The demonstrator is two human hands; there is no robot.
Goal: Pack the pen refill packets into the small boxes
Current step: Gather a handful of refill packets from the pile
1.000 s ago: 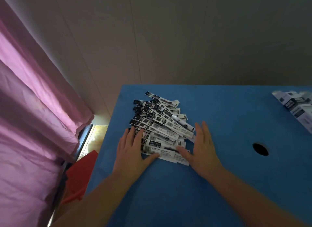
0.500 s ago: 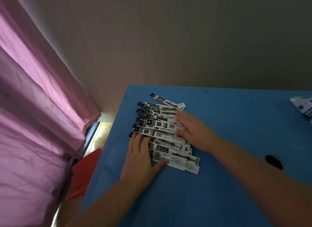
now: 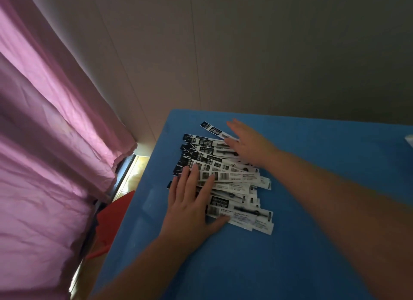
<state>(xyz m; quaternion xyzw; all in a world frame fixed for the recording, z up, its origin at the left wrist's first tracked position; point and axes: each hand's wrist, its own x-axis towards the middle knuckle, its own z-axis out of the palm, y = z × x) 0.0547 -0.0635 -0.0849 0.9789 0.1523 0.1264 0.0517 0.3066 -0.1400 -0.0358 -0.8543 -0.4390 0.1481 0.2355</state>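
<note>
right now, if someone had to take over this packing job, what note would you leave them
Left hand: flat, fingers straight, pressing the near left part of the refill packets.
Right hand: open, fingers straight, resting on the far end of the pile.
Packets: one loose fanned heap on the blue table, near its left edge.
Done: nothing packed that I can see.
Left: no clear box in view, only a pale object at the right edge; find the boxes, then fill them.

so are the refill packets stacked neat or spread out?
Spread out: the refill packets lie fanned and overlapping on the blue table, left hand and right hand flat on them.
</note>
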